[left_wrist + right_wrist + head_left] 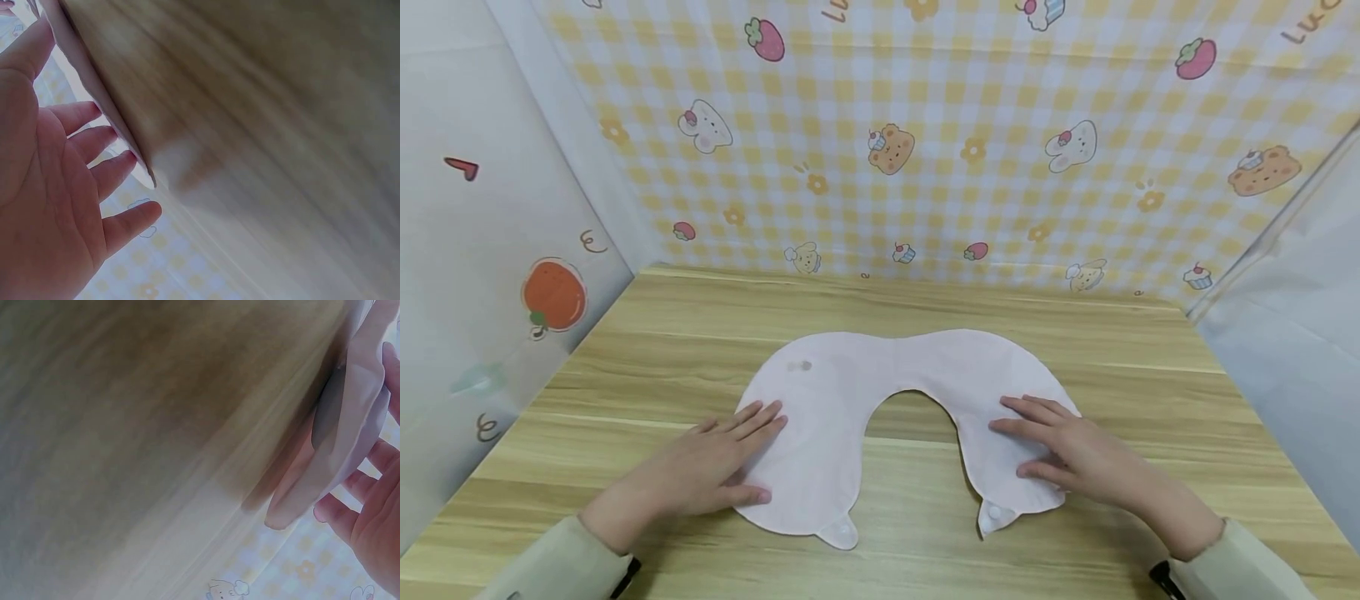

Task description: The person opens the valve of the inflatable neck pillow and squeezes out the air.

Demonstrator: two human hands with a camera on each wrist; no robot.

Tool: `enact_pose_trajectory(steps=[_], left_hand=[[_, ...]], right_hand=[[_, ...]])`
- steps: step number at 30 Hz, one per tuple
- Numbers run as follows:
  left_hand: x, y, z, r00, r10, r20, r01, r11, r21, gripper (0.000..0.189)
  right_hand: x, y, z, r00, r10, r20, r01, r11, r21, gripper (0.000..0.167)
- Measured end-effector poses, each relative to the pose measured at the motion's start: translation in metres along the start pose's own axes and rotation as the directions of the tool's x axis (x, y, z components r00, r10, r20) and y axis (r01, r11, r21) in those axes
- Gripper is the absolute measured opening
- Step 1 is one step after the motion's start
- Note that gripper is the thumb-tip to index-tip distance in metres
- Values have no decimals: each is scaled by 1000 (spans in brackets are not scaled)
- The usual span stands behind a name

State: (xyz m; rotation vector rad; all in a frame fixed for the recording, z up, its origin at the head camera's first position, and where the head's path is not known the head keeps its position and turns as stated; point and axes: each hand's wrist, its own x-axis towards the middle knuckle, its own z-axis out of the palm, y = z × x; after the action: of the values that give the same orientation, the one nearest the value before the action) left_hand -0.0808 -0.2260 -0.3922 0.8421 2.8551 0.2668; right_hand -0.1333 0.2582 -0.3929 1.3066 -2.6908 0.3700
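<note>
A pale pink, U-shaped inflatable neck pillow (895, 367) lies flat, its open end toward me. Near its upper left is a small round valve (806, 365). Each end carries a tab with a snap button, a left tab (842, 533) and a right tab (996, 515). My left hand (715, 467) rests on the left lobe, fingers straight and slightly spread. On the right lobe rests my right hand (1067, 450), its fingers extended. The left wrist view shows the pillow's thin edge (94, 87) under the fingertips; in the right wrist view the pillow's edge (350, 431) rises in a fold.
The pillow lies on a wood-grain table (910, 483). Behind it stands a yellow checked backdrop (925, 192) with cartoon prints. White sheets flank the table, a left sheet (482, 275) and a right sheet (1292, 292).
</note>
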Motion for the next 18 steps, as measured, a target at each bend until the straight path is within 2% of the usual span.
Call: enact_pose_trajectory(steps=[18], left_hand=[[12,-5,-3,1000,18,15,-18,1000,-8,88]], right_hand=[[0,6,1,999,33,-5,-33,999,43,57]])
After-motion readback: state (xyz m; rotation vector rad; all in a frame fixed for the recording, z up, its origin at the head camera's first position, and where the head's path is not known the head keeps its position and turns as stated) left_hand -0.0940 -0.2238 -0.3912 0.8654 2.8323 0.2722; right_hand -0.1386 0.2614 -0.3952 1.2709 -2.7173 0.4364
